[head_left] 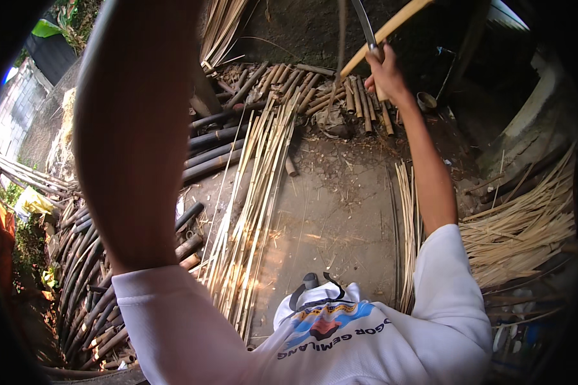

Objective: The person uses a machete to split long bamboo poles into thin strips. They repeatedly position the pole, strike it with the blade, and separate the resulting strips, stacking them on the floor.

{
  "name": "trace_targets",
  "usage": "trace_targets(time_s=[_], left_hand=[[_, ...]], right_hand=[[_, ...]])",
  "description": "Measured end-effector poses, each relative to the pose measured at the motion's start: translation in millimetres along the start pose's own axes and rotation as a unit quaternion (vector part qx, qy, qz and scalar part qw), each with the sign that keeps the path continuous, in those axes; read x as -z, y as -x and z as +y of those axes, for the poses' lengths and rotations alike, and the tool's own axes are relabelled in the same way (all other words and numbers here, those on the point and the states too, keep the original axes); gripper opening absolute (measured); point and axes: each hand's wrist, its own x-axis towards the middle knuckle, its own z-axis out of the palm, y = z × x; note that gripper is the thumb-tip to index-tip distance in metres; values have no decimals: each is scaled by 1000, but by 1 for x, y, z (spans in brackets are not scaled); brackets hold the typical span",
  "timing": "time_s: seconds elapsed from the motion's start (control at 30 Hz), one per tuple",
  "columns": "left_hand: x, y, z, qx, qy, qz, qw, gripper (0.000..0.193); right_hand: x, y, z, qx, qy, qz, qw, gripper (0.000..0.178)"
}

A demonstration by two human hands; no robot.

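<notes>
My right hand is raised at the top right, its fingers closed round the wooden handle of a machete. The curved grey blade points up and runs out past the top edge. Close beside the hand, a pale yellow bamboo piece slants up to the right. Whether the hand touches it, I cannot tell. My left arm reaches up large and dark on the left side, and its hand is beyond the top edge.
Long split bamboo strips lie on the concrete floor. Dark bamboo poles are heaped at the left. Short bamboo lengths lie along the back wall. Thin pale strips are piled at the right.
</notes>
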Motion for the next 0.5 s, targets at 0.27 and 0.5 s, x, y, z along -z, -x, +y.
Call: trace_targets(time_s=[0.27,0.5], left_hand=[[-192,72,113,-49,161,-214,962,77],[-265,54,219,-122,166,-122,971,32]], right_hand=[[69,39,12,12,-59,42,997,25],[192,116,-114,41,-59,16,997,35]])
